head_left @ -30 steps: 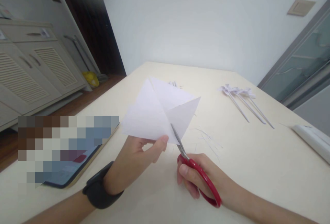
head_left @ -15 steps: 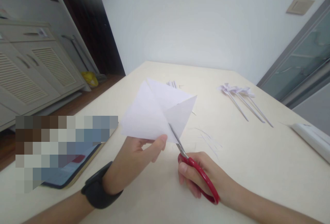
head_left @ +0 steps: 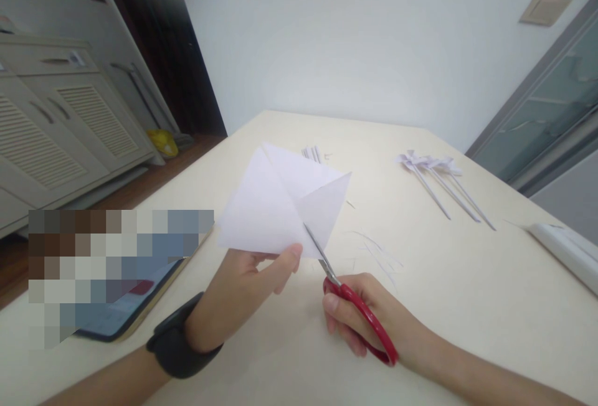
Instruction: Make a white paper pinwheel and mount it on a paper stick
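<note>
My left hand (head_left: 243, 294) pinches the near edge of a creased white paper square (head_left: 275, 207) and holds it up above the cream table (head_left: 467, 294). A black band wraps that wrist. My right hand (head_left: 369, 319) grips red-handled scissors (head_left: 355, 312). Their blades reach into the paper along a diagonal crease, right beside my left thumb.
A tablet (head_left: 126, 294) with a blurred screen lies at the left table edge. Three white paper pinwheels on sticks (head_left: 439, 182) lie at the far right, thin paper slivers (head_left: 378, 250) near the middle, a white object (head_left: 565, 250) at the right edge. Cabinets stand left.
The paper and scissors have drifted slightly left, and the blades sit a little deeper in the crease. Both hands keep their grip.
</note>
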The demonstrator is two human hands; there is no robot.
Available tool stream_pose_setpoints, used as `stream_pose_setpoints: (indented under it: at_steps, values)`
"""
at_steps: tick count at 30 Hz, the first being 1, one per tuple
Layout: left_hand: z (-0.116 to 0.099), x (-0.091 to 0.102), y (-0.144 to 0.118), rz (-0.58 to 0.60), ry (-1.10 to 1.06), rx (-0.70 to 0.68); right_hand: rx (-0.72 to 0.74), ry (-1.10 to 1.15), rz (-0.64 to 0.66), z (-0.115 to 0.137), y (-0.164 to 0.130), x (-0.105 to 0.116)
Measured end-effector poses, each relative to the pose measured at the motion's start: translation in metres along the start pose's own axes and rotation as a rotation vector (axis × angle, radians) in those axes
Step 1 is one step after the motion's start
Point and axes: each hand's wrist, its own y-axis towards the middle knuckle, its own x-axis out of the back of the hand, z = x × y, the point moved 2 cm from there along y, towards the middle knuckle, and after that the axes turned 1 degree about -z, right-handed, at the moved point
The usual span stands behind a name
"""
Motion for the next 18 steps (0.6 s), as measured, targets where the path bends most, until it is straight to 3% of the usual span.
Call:
stream_pose_setpoints:
  at_steps: [9,18]
  values:
    - [-0.0015,0.0022,-0.0013,-0.002,-0.128,-0.022,-0.047,-0.023,-0.009,0.0064,0.0024,0.0011]
    - [-0.0026,0.0039,0.0041,-0.106,-0.417,-0.046,-0.011,-0.003,0.045,0.0050,-0.0008,0.0001]
